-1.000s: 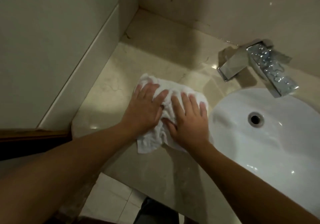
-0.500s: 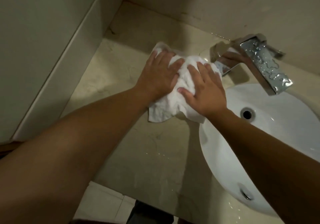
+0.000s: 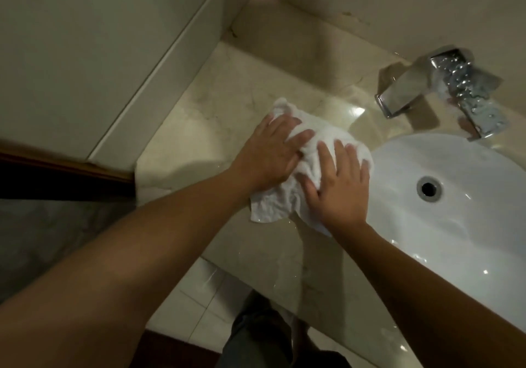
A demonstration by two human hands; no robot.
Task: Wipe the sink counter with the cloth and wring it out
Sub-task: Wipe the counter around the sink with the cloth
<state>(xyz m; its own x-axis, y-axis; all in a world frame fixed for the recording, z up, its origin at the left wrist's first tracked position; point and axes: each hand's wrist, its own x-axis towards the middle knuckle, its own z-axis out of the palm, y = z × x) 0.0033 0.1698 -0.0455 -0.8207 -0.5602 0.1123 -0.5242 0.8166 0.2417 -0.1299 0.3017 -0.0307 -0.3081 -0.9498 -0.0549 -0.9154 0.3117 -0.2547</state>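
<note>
A: Both palms down on the crumpled white terry cloth (image 3: 310, 165), which lies on the glossy beige marble counter (image 3: 227, 88), just left of the white oval basin (image 3: 469, 225)

B: Grip?

A: None really. Left hand (image 3: 270, 154) lies flat on the cloth's left half, fingers straight and spread. Right hand (image 3: 340, 185) the same on the right half, fingertips near the basin rim. Pressing, not clutching

B: Fine for wiping. How to do it well?

A: My read: keep the load even across both palms so the cloth slides as one pad. It's bunched between the hands and a loose corner sticks out at the near edge; flatter means more contact

B: Coverage?

A: Wet glare near the chrome square faucet (image 3: 444, 91) and droplets by the front edge. I'd run overlapping strokes from the back corner toward the basin, so water goes into the bowl and not onto the tiled floor (image 3: 196, 305)

B: Risks?

A: Right fingers could snag on the basin rim. Wringing not yet started; best done over the basin
</note>
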